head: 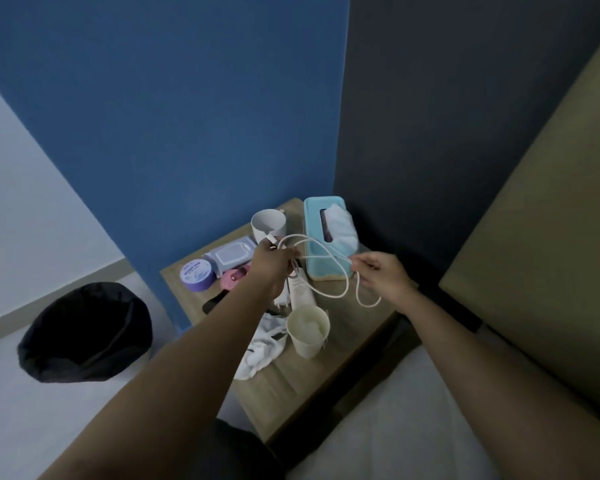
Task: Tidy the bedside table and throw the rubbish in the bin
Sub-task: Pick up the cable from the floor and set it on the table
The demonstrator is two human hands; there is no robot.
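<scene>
A white charging cable hangs in loops above the wooden bedside table. My left hand grips the coiled end with its plug, and my right hand pinches the cable further along. Its white adapter lies on the table below. On the table also stand a paper cup, a white mug, a teal tissue box, a pack of wet wipes, a purple jar, a pink round item and a crumpled white cloth.
A bin lined with a black bag stands on the floor left of the table. A blue wall rises behind the table. The olive headboard and white bed lie to the right.
</scene>
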